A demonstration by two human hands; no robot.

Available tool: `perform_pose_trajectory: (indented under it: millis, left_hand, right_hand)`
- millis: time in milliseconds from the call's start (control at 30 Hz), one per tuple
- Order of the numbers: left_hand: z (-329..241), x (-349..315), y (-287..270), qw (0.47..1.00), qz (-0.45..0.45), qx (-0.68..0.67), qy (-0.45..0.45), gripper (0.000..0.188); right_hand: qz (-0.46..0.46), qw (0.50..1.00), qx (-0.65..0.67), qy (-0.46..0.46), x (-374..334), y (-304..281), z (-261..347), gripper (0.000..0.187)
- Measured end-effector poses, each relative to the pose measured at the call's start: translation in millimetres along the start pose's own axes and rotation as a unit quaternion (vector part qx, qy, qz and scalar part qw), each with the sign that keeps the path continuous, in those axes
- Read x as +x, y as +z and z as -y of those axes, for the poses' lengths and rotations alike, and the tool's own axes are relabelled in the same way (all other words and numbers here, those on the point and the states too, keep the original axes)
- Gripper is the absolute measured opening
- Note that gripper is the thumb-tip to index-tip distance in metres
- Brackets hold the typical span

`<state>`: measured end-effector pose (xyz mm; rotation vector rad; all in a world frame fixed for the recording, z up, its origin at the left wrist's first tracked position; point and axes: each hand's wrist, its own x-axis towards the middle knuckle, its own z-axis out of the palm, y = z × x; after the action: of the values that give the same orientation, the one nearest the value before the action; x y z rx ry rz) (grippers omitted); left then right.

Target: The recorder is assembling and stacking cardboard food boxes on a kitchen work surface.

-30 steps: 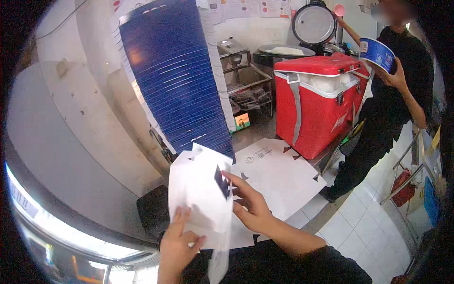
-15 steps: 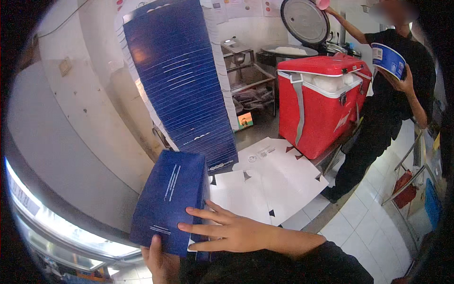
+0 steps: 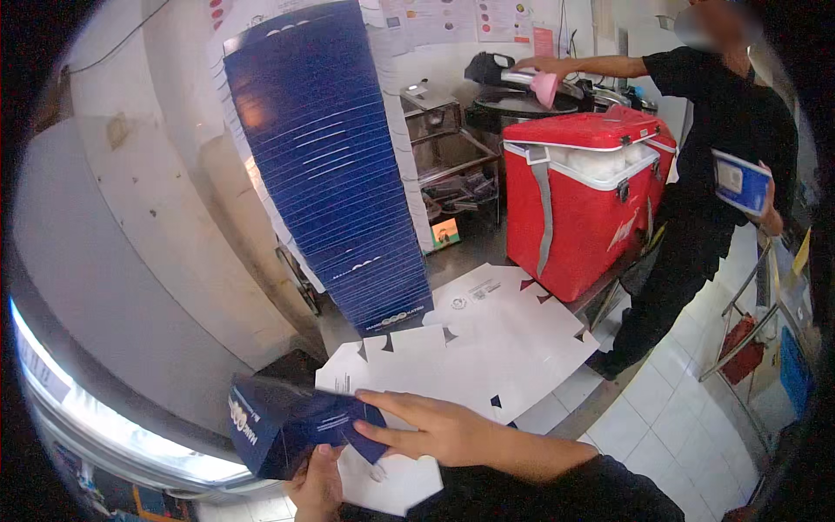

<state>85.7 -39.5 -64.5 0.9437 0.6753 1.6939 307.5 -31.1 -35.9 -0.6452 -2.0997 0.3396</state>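
Observation:
A dark blue cardboard box (image 3: 277, 424), partly folded, is tilted in front of me above the lower left of the work surface. My left hand (image 3: 317, 489) grips its near lower edge, thumb uppermost. My right hand (image 3: 432, 424) holds a blue flap at the box's right side, fingers lying over it and the thumb out of sight. A white inner panel (image 3: 396, 485) hangs open below the right hand. Flat white cardboard blanks (image 3: 487, 339) with dark notches lie just beyond. Behind them rises a tall stack of flat blue cardboard (image 3: 326, 174).
A red cooler (image 3: 574, 217) with its lid ajar shows white bags inside. Farther right a person in black (image 3: 731, 113) holds a blue and white tub (image 3: 742, 183) and reaches over a round pot (image 3: 522, 104). A metal rack (image 3: 457, 157) stands behind; a lit display case (image 3: 113, 426) is at left.
The box has turned and tipped, its flap and white inside now showing. My right fingers have shifted onto the flap. The person lowered the round lid and the tub.

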Motion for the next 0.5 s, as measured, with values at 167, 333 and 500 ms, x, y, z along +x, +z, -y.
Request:
perform_pose_trajectory:
  millis: [167, 333, 500]
  left_hand:
    - [-3, -4, -3, 0.986, 0.065, 0.128, -0.08, 0.044]
    - [48, -13, -41, 0.996, 0.022, 0.049, -0.069, 0.041]
    - [47, -13, -14, 0.995, 0.064, 0.014, -0.076, 0.041]
  right_hand:
    - [0.048, 0.993, 0.089, 0.059, -12, -13, 1, 0.047]
    - [-0.18, 0.969, 0.165, 0.038, -20, 14, -5, 0.037]
    - [-0.159, 0.984, 0.068, 0.054, -17, 18, -6, 0.036]
